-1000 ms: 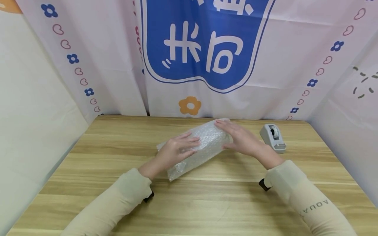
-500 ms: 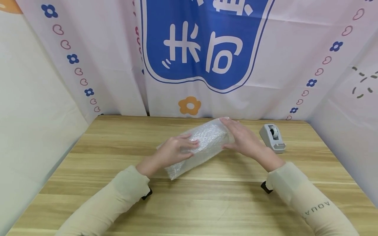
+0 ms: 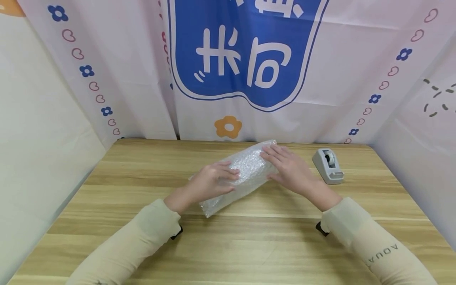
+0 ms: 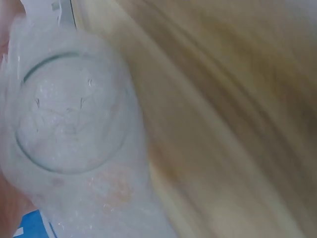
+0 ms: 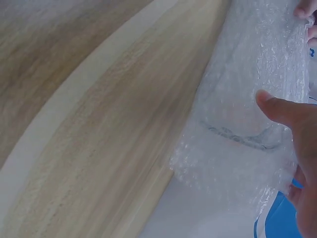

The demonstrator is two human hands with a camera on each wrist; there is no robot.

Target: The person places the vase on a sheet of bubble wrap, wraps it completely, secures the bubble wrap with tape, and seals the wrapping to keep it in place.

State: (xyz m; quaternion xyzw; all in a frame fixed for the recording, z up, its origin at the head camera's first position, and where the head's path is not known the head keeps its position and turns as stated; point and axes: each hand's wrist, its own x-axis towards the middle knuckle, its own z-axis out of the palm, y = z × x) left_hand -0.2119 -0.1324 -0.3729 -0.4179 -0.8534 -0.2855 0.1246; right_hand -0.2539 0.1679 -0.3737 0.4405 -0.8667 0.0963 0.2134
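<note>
A long bundle of clear bubble wrap (image 3: 249,168) lies slantwise on the table, its right end farther back. My left hand (image 3: 210,184) holds its left part, fingers over the top and thumb on the near side. Near the right end, my right hand (image 3: 293,174) grips it, with the thumb on the near side in the head view. Through the bubble wrap (image 4: 69,119) in the left wrist view, a round, clear, glass-like rim shows at one end. A dark curved edge appears under the wrap (image 5: 237,84) in the right wrist view. The contents' exact kind is hidden.
A grey tape dispenser (image 3: 328,166) with a roll of tape stands at the right rear of the wooden table (image 3: 249,253). Behind the table's back edge hangs a printed white cloth (image 3: 142,99); pale cloth walls flank both sides.
My right hand's fingers shifted to the bundle's far right corner, then drew back lower onto its top, leaving that corner uncovered. The left hand and the bundle have barely moved.
</note>
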